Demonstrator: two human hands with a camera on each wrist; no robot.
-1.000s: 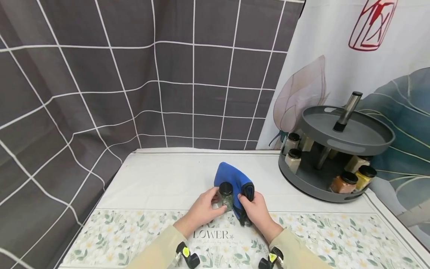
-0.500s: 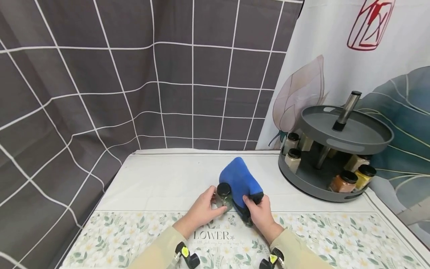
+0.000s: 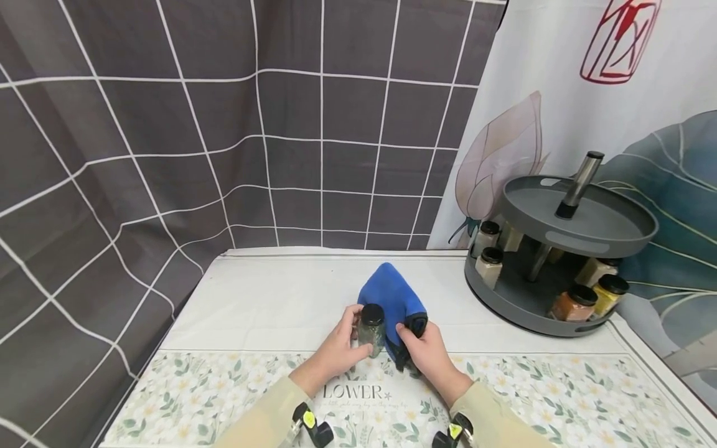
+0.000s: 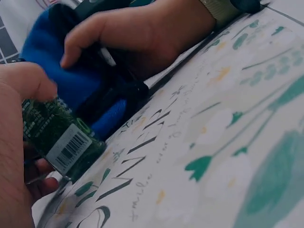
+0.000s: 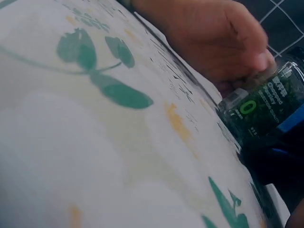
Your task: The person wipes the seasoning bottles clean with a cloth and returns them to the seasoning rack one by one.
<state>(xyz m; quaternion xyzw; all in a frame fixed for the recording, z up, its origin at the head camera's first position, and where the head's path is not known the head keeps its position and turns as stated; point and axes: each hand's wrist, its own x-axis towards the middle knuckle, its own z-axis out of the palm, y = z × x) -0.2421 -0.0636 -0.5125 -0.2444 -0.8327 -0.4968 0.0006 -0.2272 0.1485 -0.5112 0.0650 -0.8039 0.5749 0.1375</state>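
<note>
My left hand grips a small glass spice jar with a black lid and dark green flakes inside. Fingers and thumb go round its near-left side. In the left wrist view a white barcode sticker shows on the jar; the right wrist view shows its dark printed label. A blue cloth with black edging is bunched in my right hand, thumb on top. The cloth stands up behind and right beside the jar, overlapping it in the head view. The jar's base is close over the tablecloth.
A grey two-tier turntable stands at the right, its upper tray bare. Its lower tier holds several black-lidded jars, including an orange one and a yellow one. A flowered tablecloth covers the front; a dark grid curtain hangs behind.
The cloth swung right and opened out half a second ago, then came back left and bunched toward the jar. The jar has shifted slightly left and stands more upright in my left hand.
</note>
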